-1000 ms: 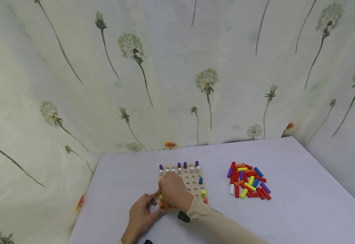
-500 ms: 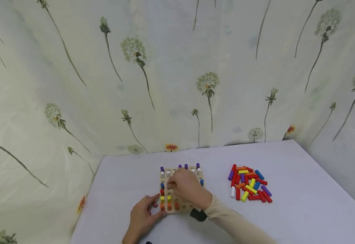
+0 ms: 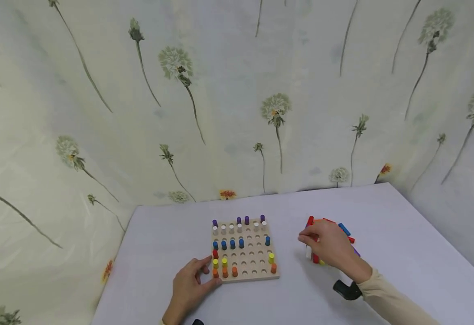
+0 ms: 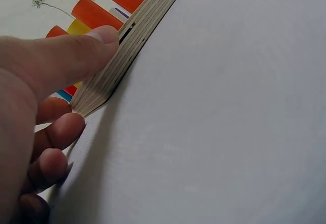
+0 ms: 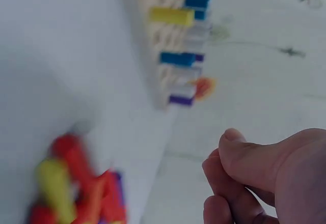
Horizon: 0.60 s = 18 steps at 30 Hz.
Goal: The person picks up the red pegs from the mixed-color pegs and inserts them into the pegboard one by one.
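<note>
A wooden pegboard (image 3: 257, 266) lies on the white table with purple, white, blue, red, yellow and orange pegs standing in some holes. My left hand (image 3: 212, 271) grips its near left corner: the thumb (image 4: 76, 51) presses the front edge (image 4: 137, 30), while the fingers (image 4: 63, 130) lie against the left side. My right hand (image 3: 307, 239) hovers over the pile of loose coloured pegs (image 3: 344, 229) to the right of the board. Its fingers (image 5: 220, 152) are loosely curled, and I see no peg between them. The hand hides most of the pile.
A flower-printed curtain (image 3: 237, 99) hangs close behind and beside the table. The table's far edge (image 3: 261, 195) runs just beyond the board, and bare tabletop (image 3: 403, 253) lies right of the pile. The right wrist view is blurred, showing the pile (image 5: 76, 193) and the board (image 5: 173, 46).
My right hand left the pegboard and moved right to the loose peg pile. The board's blue, red, yellow and orange pegs are now uncovered. The left hand stayed at the corner.
</note>
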{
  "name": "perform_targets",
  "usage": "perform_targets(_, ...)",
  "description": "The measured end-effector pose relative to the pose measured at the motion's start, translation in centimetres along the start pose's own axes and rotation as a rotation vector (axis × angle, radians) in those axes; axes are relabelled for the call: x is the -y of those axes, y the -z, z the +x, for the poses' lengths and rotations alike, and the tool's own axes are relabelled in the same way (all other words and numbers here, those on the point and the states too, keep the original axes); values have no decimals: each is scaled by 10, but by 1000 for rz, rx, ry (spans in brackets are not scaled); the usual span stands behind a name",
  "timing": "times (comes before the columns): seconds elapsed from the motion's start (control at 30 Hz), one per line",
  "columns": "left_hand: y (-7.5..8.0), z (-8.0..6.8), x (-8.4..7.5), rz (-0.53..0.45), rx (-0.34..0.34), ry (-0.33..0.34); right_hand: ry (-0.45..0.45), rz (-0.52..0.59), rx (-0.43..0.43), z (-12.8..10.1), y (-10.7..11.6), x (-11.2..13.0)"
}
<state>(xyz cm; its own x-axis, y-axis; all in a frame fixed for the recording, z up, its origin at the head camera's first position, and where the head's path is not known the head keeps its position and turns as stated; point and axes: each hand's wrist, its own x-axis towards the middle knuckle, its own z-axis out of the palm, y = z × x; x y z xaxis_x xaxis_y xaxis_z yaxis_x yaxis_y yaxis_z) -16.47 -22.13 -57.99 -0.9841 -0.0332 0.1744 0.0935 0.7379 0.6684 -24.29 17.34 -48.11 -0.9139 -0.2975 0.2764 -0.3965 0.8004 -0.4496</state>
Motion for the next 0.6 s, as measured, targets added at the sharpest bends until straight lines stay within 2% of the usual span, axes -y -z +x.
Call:
perform_targets(0.13, 1, -1, -3, -4, 5, 13, -93, -37, 34, -26, 11, -37)
perform_targets(0.3, 0, -3, -4, 0, -6, 8, -187, -112, 48, -55, 19, -72)
perform_targets(0.43, 0, -2, -3, 8, -13, -5, -272, -147, 44, -74, 22, -90)
perform_targets(0.6, -1, -2, -2, 10, -23, -12, -342, -170, 20, -88, 19, -100)
